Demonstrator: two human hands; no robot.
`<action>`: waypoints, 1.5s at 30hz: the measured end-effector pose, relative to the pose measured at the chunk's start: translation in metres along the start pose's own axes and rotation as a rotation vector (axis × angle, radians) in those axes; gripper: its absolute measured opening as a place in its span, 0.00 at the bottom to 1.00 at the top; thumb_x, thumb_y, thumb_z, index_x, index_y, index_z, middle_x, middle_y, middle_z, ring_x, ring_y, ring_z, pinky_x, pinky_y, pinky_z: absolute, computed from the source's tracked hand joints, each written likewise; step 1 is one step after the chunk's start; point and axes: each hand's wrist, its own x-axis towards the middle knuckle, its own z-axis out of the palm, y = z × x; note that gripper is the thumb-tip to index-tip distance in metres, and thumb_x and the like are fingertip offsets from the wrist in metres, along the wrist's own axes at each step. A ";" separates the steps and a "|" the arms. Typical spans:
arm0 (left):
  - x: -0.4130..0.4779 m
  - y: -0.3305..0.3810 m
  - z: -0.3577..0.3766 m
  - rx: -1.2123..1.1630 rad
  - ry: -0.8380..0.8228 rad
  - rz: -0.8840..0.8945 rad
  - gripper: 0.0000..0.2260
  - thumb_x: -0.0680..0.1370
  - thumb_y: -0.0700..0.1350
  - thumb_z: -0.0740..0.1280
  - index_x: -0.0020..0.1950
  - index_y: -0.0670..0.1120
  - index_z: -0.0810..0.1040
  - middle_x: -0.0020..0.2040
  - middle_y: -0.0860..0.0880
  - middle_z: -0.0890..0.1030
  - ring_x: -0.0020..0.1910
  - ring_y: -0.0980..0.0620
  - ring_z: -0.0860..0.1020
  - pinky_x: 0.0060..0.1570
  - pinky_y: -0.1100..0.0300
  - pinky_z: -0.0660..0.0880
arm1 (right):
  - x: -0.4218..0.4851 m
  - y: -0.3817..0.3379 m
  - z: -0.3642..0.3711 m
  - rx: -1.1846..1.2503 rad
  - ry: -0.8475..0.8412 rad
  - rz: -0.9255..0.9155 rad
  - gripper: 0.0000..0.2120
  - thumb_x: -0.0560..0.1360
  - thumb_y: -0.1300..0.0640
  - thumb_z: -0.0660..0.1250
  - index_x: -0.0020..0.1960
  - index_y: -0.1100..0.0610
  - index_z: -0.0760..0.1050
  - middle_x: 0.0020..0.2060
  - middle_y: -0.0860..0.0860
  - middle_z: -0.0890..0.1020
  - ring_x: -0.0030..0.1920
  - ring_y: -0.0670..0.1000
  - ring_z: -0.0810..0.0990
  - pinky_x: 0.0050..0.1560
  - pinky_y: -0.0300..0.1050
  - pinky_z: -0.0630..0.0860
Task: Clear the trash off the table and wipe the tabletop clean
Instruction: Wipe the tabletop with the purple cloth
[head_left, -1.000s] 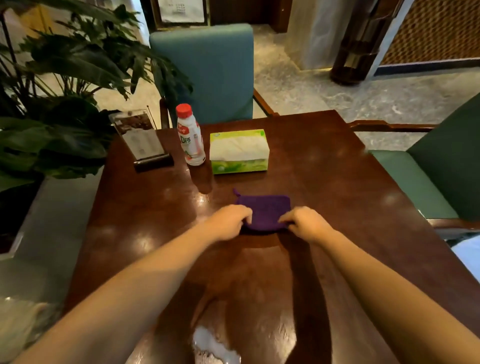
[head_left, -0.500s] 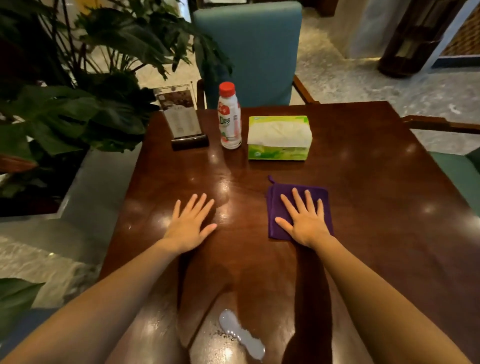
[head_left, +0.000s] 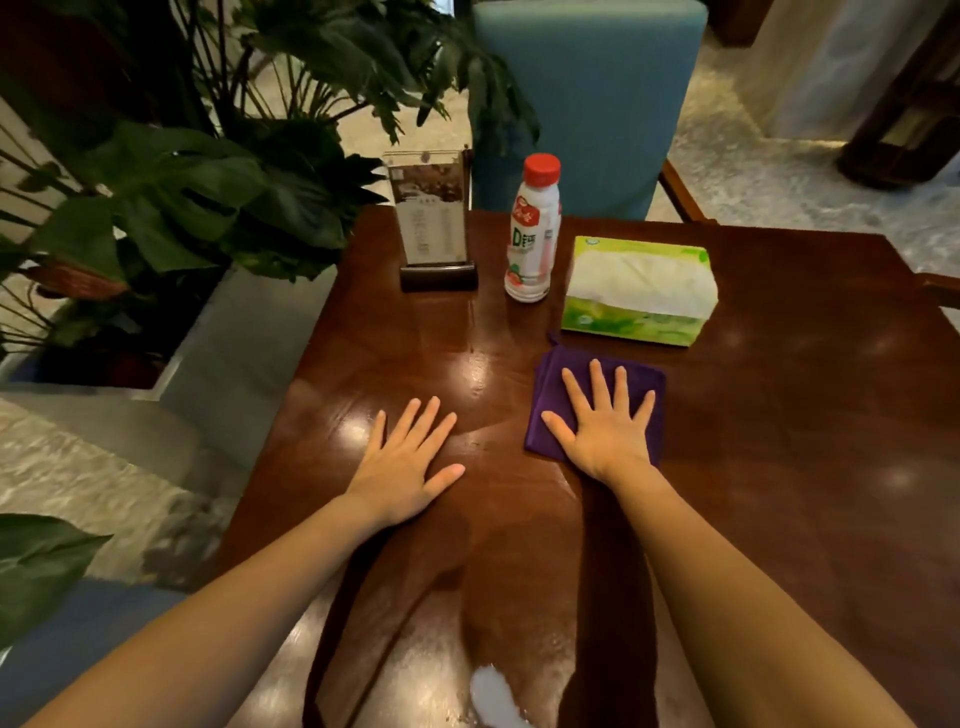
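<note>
A folded purple cloth lies on the dark wooden table, just in front of the tissue box. My right hand rests flat on the cloth, palm down, fingers spread. My left hand lies flat on the bare tabletop to the left of the cloth, fingers apart, holding nothing. A white drink bottle with a red cap stands upright at the far side. A whitish wet smear shows on the table's near edge between my forearms.
A green tissue box sits right of the bottle and an upright menu stand left of it. A blue chair stands behind the table. A large leafy plant in a planter borders the left edge.
A second ago both hands were pinching the cloth's near edge. Now the left hand has let go and moved left onto bare wood, and the right hand lies flat on the cloth. The camera has turned left.
</note>
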 end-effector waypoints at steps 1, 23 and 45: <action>0.000 -0.001 -0.002 -0.004 -0.003 0.003 0.46 0.62 0.74 0.26 0.76 0.56 0.42 0.78 0.53 0.40 0.76 0.52 0.37 0.73 0.44 0.37 | 0.004 -0.008 -0.001 0.005 0.002 -0.011 0.33 0.75 0.32 0.43 0.76 0.41 0.39 0.77 0.50 0.39 0.76 0.59 0.34 0.71 0.69 0.36; -0.096 -0.093 0.012 -0.104 0.119 -0.140 0.37 0.68 0.74 0.32 0.74 0.59 0.43 0.75 0.56 0.41 0.75 0.55 0.38 0.72 0.58 0.34 | 0.052 -0.197 0.015 -0.062 -0.010 -0.424 0.33 0.75 0.31 0.43 0.76 0.42 0.41 0.77 0.50 0.41 0.76 0.60 0.35 0.70 0.70 0.35; -0.237 -0.058 0.056 -0.104 0.174 -0.205 0.31 0.77 0.68 0.47 0.76 0.57 0.49 0.78 0.53 0.48 0.75 0.58 0.39 0.72 0.61 0.35 | -0.048 -0.223 0.046 -0.229 -0.037 -1.012 0.36 0.69 0.29 0.36 0.75 0.39 0.43 0.78 0.46 0.44 0.77 0.55 0.39 0.73 0.65 0.37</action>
